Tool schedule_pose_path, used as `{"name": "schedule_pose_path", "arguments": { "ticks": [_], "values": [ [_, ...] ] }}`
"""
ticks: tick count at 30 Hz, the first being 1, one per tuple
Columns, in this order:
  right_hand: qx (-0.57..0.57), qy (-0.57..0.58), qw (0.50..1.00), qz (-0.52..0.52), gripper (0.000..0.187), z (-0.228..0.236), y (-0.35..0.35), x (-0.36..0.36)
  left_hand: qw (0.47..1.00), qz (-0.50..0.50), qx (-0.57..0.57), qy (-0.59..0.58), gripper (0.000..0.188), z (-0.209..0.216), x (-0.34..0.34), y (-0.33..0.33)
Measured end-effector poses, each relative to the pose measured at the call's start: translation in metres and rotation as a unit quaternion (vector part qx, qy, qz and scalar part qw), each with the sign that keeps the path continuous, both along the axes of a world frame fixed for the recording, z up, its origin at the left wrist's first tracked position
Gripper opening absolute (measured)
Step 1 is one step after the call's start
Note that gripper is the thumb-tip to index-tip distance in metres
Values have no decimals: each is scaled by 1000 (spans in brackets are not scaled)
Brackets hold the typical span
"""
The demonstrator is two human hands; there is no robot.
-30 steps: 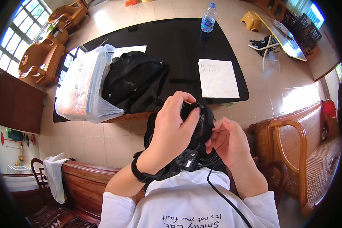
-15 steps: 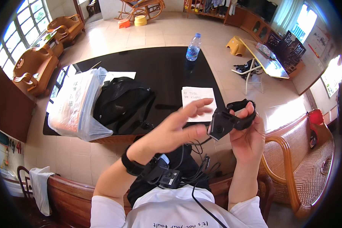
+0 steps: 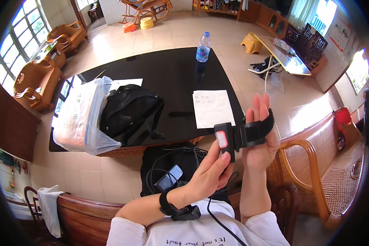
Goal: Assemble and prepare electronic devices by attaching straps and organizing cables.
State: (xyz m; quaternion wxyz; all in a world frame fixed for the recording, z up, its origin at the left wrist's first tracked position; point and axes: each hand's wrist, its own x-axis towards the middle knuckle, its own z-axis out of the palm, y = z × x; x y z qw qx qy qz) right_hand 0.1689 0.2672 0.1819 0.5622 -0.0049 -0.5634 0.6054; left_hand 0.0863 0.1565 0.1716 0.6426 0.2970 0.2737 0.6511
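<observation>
My left hand (image 3: 213, 173) grips the lower end of a small black strap-on device (image 3: 227, 152) with a red-edged pale panel on its side. Its wide black strap (image 3: 254, 132) runs from the device around my right hand (image 3: 256, 151), across the palm below the fingers. That hand is raised, palm toward me, its fingers stretched upward and holding nothing. A second black strap (image 3: 165, 203) circles my left wrist, with a black box (image 3: 189, 214) fixed to it. On my lap lies a phone-like grey-blue device (image 3: 169, 178) among black cables (image 3: 151, 170).
A black table (image 3: 168, 74) stands ahead, bearing a plastic bag (image 3: 80, 119), a black backpack (image 3: 129, 110), white paper (image 3: 212, 108) and a water bottle (image 3: 203, 49). A wooden armchair (image 3: 315, 172) is close on my right. Behind the table's right side are a yellow stool (image 3: 251, 43) and a folding table (image 3: 283, 55).
My left hand has moved down from above and closed on the device. The device has turned, bringing its red-edged panel into view, and the strap now lies across my right palm.
</observation>
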Motion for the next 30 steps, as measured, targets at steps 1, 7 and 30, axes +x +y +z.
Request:
{"name": "schedule_pose_path", "arguments": {
  "ticks": [1,7,30],
  "values": [
    [0,-57,995,-85,46,0,-3,-4,1000,-1,-3,2,47,-5,4,-3],
    [13,-143,980,-137,69,-8,-8,-28,996,40,-45,-59,45,-23,5,-6],
    [244,-368,838,-322,72,-40,-1,-46,765,163,83,618,24,-16,-44,-8]
  ]
}}
